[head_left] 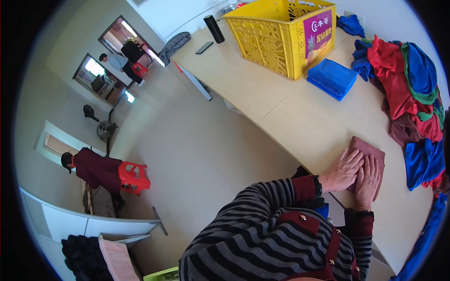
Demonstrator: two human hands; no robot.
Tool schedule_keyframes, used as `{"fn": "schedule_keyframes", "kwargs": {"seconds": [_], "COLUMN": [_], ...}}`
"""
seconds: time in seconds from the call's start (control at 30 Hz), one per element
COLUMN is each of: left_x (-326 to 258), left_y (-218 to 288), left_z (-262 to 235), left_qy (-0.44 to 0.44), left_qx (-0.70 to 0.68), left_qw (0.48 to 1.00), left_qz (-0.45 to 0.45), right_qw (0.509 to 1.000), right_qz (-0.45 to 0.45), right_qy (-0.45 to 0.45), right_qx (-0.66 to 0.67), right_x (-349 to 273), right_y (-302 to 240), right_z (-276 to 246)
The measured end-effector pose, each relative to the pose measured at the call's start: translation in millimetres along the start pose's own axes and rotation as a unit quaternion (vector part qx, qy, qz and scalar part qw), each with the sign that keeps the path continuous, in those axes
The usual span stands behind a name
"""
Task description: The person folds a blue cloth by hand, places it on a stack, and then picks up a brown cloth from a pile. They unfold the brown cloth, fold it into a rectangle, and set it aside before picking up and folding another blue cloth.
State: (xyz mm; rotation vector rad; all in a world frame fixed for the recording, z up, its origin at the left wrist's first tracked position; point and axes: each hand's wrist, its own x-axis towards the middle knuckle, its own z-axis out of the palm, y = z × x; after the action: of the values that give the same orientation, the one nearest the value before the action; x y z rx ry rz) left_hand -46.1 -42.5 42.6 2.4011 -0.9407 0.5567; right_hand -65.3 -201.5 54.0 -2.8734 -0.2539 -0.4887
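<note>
A folded maroon cloth (363, 144) lies on the light wooden table (300, 119) near its front edge. My left hand (343, 170) rests flat on it, fingers stretched out. Beside it my right hand (368, 181) also presses flat on the cloth, its fingers pointing away from me. The hands nearly meet at the fingertips and cover the middle of the cloth. Farther back on the table sits a neatly folded blue cloth stack (331, 78). To the right is a loose heap of red, blue, green and maroon cloths (398, 89).
A yellow plastic crate (267, 44) stands behind the blue stack. A black cylinder (214, 29) and a phone (204, 48) lie to its left. One person (96, 171) sits on a red stool at the left; another (117, 63) is by the far doorway. A floor fan (104, 126) stands between them.
</note>
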Motion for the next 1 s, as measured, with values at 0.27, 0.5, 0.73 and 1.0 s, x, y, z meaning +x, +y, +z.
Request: {"fn": "schedule_keyframes", "kwargs": {"seconds": [0.27,0.5,0.73,1.0], "left_x": [0.6,8.1,-10.3,-11.8], "left_y": [-9.1,-34.4,-72.5,-54.2], "left_z": [-8.1,9.8,4.0,5.2], "left_qy": [0.008,-0.077,-0.111,-0.104], "left_qx": [-0.001,0.055,0.000,0.004], "left_qw": [1.000,0.995,0.993,0.994], "left_qz": [0.007,0.003,-0.034,0.018], "right_qw": [0.997,0.991,0.983,0.998], "right_qz": [0.064,0.117,0.146,0.056], "right_qy": [0.018,0.014,-0.031,0.007], "right_qx": [-0.030,-0.059,-0.108,-0.012], "right_x": [7.6,16.9,23.7,28.8], "right_y": [16.7,54.8,58.3,-16.0], "right_z": [1.6,18.1,11.4,33.5]}}
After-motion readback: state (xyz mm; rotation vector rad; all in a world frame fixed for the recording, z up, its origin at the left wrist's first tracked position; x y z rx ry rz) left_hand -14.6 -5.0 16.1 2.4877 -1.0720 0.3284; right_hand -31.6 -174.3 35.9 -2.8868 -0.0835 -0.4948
